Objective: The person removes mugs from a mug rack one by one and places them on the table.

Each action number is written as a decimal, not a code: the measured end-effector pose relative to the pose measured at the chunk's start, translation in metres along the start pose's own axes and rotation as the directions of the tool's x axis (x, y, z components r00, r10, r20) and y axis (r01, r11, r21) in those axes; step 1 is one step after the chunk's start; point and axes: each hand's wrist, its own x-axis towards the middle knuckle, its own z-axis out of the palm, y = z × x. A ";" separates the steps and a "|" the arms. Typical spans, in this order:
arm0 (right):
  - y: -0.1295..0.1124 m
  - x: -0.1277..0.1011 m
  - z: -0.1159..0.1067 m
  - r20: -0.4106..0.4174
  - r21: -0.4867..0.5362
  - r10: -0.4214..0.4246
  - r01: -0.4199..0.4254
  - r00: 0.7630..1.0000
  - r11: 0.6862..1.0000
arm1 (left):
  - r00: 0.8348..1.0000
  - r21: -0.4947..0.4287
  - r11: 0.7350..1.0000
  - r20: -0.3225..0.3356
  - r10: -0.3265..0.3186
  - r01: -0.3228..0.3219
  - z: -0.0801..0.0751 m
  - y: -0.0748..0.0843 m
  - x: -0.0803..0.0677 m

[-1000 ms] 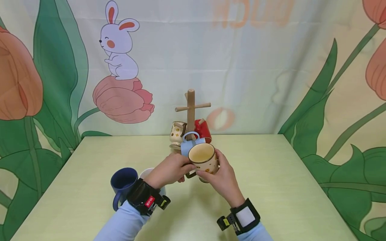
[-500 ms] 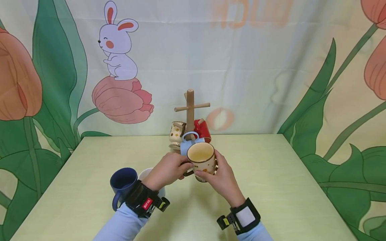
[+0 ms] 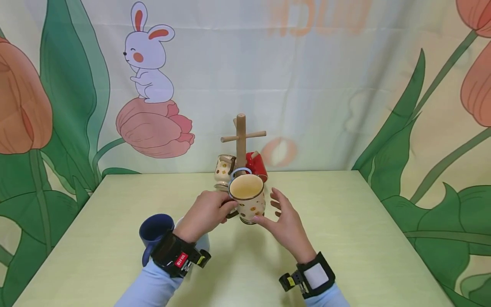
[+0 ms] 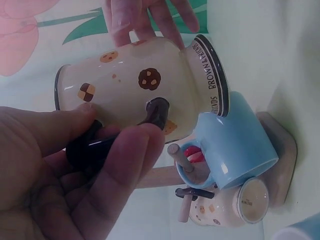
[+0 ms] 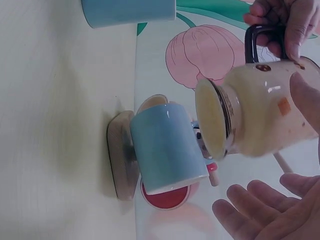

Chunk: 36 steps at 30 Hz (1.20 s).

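A cream mug (image 3: 247,198) with cookie prints and a dark rim hangs in the air in front of the wooden mug tree (image 3: 241,136). My left hand (image 3: 226,209) pinches its dark handle (image 4: 100,145) between thumb and fingers. My right hand (image 3: 274,209) is open beside the mug, fingers spread, with the thumb close to its lower side. In the right wrist view the mug (image 5: 255,117) lies tilted, mouth toward the tree. The tree carries a light blue mug (image 4: 235,140), a red mug (image 3: 256,164) and a small cream mug (image 3: 224,169). Its top pegs are bare.
A navy mug (image 3: 155,230) and a pale mug (image 3: 203,244) stand on the green table (image 3: 345,238) by my left wrist. A printed cloth backdrop hangs right behind the tree. The tree's wooden base (image 5: 120,160) sits near the table's far edge.
My right hand has let go of the cream mug and spread its fingers. The left hand has carried the mug by its handle a little left and toward the tree.
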 end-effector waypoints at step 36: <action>0.014 -0.003 -0.017 0.062 -0.260 0.059 -0.041 0.996 0.965 | 0.911 0.124 0.975 -0.394 -0.122 0.184 -0.046 -0.036 -0.044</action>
